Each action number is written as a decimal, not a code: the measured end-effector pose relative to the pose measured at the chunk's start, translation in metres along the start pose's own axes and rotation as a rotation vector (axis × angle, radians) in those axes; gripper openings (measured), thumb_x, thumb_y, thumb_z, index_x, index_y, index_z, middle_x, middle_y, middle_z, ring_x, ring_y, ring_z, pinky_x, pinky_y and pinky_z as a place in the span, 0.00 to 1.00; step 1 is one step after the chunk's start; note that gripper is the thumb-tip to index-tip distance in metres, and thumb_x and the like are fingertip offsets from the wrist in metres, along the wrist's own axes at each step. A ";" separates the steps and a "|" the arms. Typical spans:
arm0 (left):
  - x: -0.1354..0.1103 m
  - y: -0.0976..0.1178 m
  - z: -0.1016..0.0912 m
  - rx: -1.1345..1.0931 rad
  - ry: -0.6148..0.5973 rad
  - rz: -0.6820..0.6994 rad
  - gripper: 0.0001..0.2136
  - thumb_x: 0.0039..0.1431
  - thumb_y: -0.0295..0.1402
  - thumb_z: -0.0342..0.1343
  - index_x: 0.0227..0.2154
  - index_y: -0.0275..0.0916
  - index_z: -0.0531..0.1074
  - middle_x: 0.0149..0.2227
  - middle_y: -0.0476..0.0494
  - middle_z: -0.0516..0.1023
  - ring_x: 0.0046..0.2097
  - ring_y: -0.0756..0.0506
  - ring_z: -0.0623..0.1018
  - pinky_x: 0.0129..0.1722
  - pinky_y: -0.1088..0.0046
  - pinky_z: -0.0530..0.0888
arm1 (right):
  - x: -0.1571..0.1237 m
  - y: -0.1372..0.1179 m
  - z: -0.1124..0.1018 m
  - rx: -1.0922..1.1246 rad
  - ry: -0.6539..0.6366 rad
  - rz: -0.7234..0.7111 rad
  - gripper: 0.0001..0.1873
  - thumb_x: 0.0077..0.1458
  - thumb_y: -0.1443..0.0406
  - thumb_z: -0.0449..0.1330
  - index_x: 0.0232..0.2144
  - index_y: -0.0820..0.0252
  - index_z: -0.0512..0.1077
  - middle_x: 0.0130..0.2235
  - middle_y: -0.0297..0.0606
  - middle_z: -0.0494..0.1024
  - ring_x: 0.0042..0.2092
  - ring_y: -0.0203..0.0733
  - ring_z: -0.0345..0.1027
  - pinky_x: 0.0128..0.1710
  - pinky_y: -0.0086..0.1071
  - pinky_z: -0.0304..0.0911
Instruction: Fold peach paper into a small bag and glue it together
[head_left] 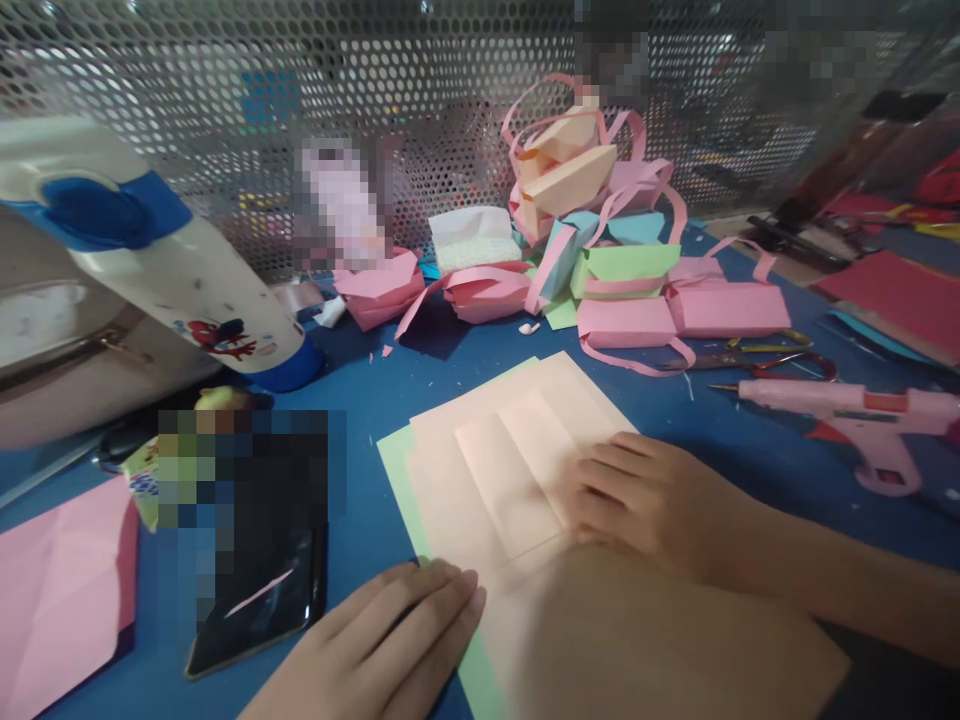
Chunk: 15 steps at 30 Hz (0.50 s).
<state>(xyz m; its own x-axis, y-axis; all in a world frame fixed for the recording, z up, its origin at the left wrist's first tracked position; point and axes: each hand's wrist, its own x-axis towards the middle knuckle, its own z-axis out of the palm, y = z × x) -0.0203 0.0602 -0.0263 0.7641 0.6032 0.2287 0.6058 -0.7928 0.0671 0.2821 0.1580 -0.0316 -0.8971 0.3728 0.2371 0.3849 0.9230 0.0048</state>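
Note:
A small folded peach paper [514, 470] lies on a stack of larger peach sheets [480, 415], with a green sheet [395, 470] under them, on the blue table [360, 400]. My right hand [645, 495] rests on the right edge of the folded paper, fingers pressed together flat on it. My left hand [390, 645] lies at the stack's near left edge, fingers stretched flat, holding nothing.
A white bottle [172, 260] with blue cap leans at left, a dark phone [262, 600] and pink sheet [64, 590] near left. Folded pink and green paper boxes [637, 290] pile at the back by a perforated screen. Scissors [757, 358] and a pink glue gun [855, 420] lie right.

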 end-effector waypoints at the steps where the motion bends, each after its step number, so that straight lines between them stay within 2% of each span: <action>1: 0.000 0.001 0.001 -0.029 -0.003 -0.013 0.20 0.73 0.27 0.35 0.57 0.39 0.69 0.54 0.47 0.77 0.57 0.45 0.71 0.59 0.68 0.68 | 0.003 -0.005 0.000 0.024 -0.005 0.023 0.12 0.68 0.64 0.50 0.35 0.59 0.71 0.37 0.38 0.75 0.38 0.43 0.63 0.38 0.37 0.53; 4: 0.006 0.002 0.004 -0.167 0.029 -0.058 0.19 0.70 0.24 0.37 0.57 0.37 0.68 0.51 0.43 0.77 0.52 0.44 0.73 0.53 0.68 0.72 | 0.014 -0.020 0.001 0.073 -0.057 0.066 0.11 0.68 0.64 0.50 0.33 0.59 0.69 0.34 0.36 0.73 0.36 0.42 0.61 0.36 0.37 0.51; 6: 0.014 0.004 0.006 -0.253 0.057 -0.138 0.17 0.69 0.24 0.39 0.54 0.37 0.68 0.48 0.41 0.77 0.47 0.44 0.74 0.47 0.68 0.74 | 0.022 -0.028 0.002 0.069 -0.087 0.070 0.10 0.67 0.65 0.51 0.33 0.59 0.68 0.32 0.35 0.71 0.35 0.42 0.60 0.35 0.37 0.49; 8: 0.024 0.006 0.007 -0.306 0.038 -0.306 0.10 0.69 0.27 0.43 0.46 0.38 0.69 0.42 0.42 0.76 0.41 0.43 0.74 0.40 0.66 0.74 | 0.028 -0.033 0.004 0.054 -0.113 0.065 0.08 0.66 0.66 0.52 0.33 0.58 0.67 0.32 0.35 0.71 0.34 0.43 0.59 0.35 0.37 0.48; 10: 0.032 0.007 0.008 -0.322 -0.031 -0.397 0.08 0.70 0.31 0.44 0.37 0.39 0.67 0.35 0.45 0.73 0.35 0.44 0.72 0.33 0.66 0.70 | 0.031 -0.035 0.005 0.036 -0.132 0.063 0.07 0.65 0.68 0.54 0.32 0.58 0.67 0.33 0.35 0.70 0.34 0.43 0.59 0.35 0.37 0.47; 15: 0.038 0.008 0.007 -0.279 -0.103 -0.377 0.10 0.70 0.30 0.42 0.36 0.40 0.68 0.36 0.45 0.70 0.35 0.43 0.69 0.33 0.65 0.65 | 0.031 -0.034 0.008 -0.019 -0.129 0.042 0.05 0.62 0.69 0.55 0.32 0.57 0.66 0.32 0.35 0.70 0.34 0.43 0.59 0.34 0.37 0.47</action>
<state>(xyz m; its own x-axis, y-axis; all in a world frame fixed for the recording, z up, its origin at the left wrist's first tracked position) 0.0148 0.0771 -0.0238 0.5290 0.8476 0.0415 0.7733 -0.5016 0.3879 0.2398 0.1387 -0.0323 -0.9000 0.4217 0.1106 0.4259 0.9046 0.0159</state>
